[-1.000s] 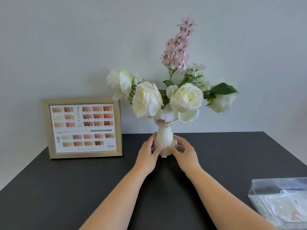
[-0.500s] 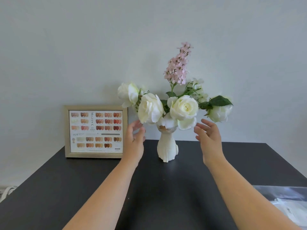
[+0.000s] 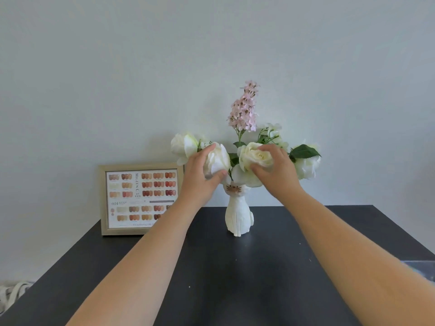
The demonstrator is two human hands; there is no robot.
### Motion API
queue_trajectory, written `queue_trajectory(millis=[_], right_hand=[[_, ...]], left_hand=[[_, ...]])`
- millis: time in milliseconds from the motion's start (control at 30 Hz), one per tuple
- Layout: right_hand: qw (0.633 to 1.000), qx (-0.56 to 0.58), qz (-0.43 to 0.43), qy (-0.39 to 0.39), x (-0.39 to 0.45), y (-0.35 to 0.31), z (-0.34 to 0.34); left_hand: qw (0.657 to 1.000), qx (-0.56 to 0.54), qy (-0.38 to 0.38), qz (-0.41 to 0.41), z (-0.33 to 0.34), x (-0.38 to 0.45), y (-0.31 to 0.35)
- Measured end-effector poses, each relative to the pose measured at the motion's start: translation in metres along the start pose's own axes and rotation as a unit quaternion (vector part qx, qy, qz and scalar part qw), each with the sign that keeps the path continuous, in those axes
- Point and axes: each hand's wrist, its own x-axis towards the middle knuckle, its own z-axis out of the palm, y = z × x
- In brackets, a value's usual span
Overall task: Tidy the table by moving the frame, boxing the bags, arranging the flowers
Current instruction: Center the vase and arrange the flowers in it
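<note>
- Step in hand, as I judge it: arranging the flowers (image 3: 244, 147) in the white cat-shaped vase (image 3: 238, 214), which stands upright mid-worktop near the back wall.
- Left hand (image 3: 200, 177) cups a white rose (image 3: 217, 160), fingers curled round its head; right hand (image 3: 276, 171) grasps the centre rose (image 3: 255, 156), fingertips on the petals.
- To do it well: turn the heads gently, nudge rather than pull, or stems could lift out; neither hand steadies the vase, and it looks narrow and top-heavy, so it may tip.
- Pink sprig (image 3: 244, 109) rises behind the roses, untouched; avoid knocking it.
- Frame (image 3: 138, 198) stands upright at the back left of the worktop (image 3: 223, 278), near the left forearm; a wide elbow swing could catch it.
- Clear box (image 3: 421, 270) barely shows at the right edge, blurred; contents cannot be told.
</note>
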Motion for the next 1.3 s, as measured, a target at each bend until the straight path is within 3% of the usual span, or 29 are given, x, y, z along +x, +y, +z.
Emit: queue_trajectory(millis=[133, 433, 800, 1000, 1100, 1200, 1233, 1300], right_hand=[[0.997, 0.04, 0.062, -0.017, 0.014, -0.012, -0.009], [0.994, 0.003, 0.044, -0.095, 0.05, -0.054, -0.022], [0.988, -0.016, 0.054, -0.143, 0.045, -0.023, -0.011], [0.978, 0.069, 0.032, -0.196, 0.038, -0.009, -0.034], [0.985, 0.15, 0.064, -0.057, 0.032, 0.003, -0.042], [0.98, 0.078, 0.092, 0.156, 0.029, 0.024, -0.047], [0.975, 0.028, 0.104, 0.196, 0.03, 0.031, -0.05], [0.963, -0.02, 0.183, 0.199, 0.035, 0.043, -0.057]], left_hand=[[1.0, 0.021, 0.007, 0.019, 0.001, 0.006, 0.009], [0.997, 0.047, 0.066, 0.017, 0.005, 0.024, 0.031], [0.996, 0.089, 0.023, 0.013, 0.008, 0.013, 0.025], [0.996, 0.05, 0.041, 0.057, -0.002, -0.013, 0.014], [0.99, -0.002, 0.13, 0.057, -0.011, -0.025, -0.003], [0.972, -0.056, 0.228, -0.023, -0.024, -0.026, -0.022], [0.967, -0.062, 0.242, -0.054, -0.029, -0.022, -0.028], [0.968, -0.074, 0.213, -0.113, -0.037, -0.012, -0.036]])
